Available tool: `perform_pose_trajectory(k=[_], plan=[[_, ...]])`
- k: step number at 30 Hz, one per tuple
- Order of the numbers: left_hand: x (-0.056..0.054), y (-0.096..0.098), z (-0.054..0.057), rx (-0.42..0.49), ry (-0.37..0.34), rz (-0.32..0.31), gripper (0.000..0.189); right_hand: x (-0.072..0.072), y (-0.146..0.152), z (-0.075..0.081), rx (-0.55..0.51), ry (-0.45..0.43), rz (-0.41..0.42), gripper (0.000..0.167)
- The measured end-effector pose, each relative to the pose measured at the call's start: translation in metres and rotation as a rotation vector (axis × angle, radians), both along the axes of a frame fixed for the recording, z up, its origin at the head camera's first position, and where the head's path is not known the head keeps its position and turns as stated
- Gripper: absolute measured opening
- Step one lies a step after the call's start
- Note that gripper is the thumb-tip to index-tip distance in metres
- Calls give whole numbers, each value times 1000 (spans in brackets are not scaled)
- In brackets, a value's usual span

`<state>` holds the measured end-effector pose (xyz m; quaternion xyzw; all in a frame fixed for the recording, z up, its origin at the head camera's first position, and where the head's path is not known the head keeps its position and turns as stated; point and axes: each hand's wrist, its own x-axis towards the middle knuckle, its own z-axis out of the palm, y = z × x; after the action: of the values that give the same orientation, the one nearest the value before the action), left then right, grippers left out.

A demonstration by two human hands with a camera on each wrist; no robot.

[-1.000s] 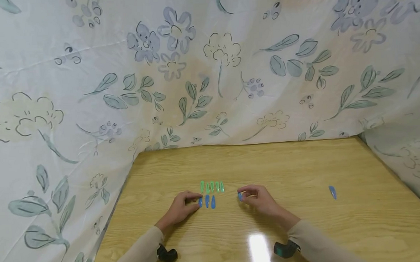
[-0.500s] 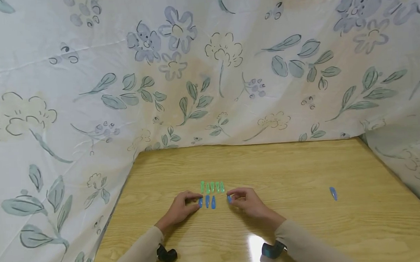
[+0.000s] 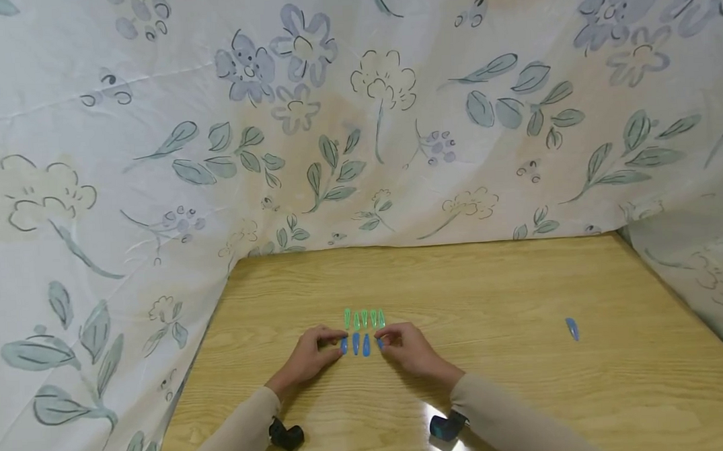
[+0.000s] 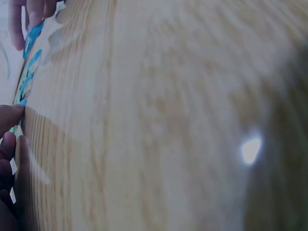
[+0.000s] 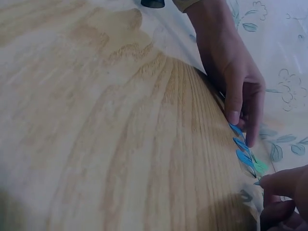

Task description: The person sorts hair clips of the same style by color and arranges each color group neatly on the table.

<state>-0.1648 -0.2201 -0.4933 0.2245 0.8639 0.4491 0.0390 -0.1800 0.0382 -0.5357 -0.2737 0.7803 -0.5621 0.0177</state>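
Side by side on the wooden table point(image 3: 473, 281) lie blue snap hair clips, below a row of green hair clips point(image 3: 365, 319). My left hand point(image 3: 309, 355) holds the leftmost blue hair clip point(image 3: 344, 345) between thumb and index finger, at the left end of the blue row. Two more blue hair clips, a near one point(image 3: 356, 344) and its neighbour point(image 3: 367, 345), lie between the hands. At the right end, my right hand point(image 3: 411, 350) pinches another blue hair clip point(image 3: 380, 343), partly covered by the fingertips. The right wrist view shows the left thumb point(image 5: 234, 103) close over the row.
One more blue hair clip point(image 3: 572, 328) lies apart on the right side of the table. A floral cloth point(image 3: 396, 183) hangs along the back and both sides. Each wrist carries a black camera, such as the left wrist camera point(image 3: 286, 436).
My right hand has moved left with its blue hair clip, up to the right end of the blue row. The left hand has stayed at the leftmost clip.
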Motion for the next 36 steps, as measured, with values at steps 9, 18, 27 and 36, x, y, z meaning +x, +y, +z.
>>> perform_pose_trajectory(k=[9,18,27,36], plan=[[0,0,-3,7,-1,-3,30,3,-10,7,256,-46,-118,19],[-1,1,-6,11,26,-6,29,2,-10,6,322,-13,-153,19],[-4,-2,-2,11,11,-18,29,-1,-14,4,363,64,-154,21],[-5,-4,-4,15,2,-19,29,-1,-13,5,348,37,-148,22]])
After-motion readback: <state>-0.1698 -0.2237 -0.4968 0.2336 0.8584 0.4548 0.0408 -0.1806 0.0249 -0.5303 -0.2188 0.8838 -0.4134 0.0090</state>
